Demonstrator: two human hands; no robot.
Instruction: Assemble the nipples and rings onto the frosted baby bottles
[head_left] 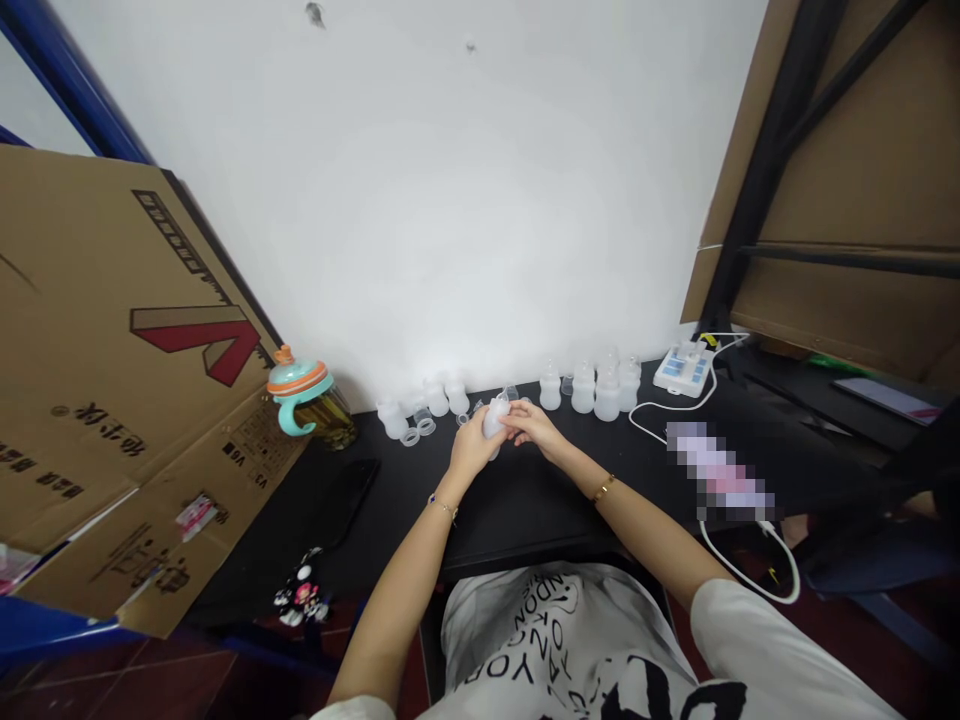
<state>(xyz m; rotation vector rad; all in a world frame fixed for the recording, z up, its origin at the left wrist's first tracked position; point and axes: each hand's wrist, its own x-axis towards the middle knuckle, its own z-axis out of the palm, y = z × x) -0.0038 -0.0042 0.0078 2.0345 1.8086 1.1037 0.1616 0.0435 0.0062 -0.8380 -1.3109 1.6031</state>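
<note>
A small translucent white bottle [494,418] is between my hands above the black table [480,520]. My left hand [474,446] is wrapped around its body. At its upper right side, the fingers of my right hand [531,423] are closed against it; whether they pinch a separate small part cannot be seen. Behind my hands lie clear caps or rings, partly hidden. More white bottles [393,418] stand to the left, with clear rings [418,431] beside them. On the right is a group of bottles with clear domed tops [607,390].
A drink jug [304,400] with a turquoise handle stands at the left, by a cardboard box [150,400]. A dark phone [352,500] with a figurine charm [301,592] lies in front. On the right are a power strip [684,368], white cables and a blurred object [716,468].
</note>
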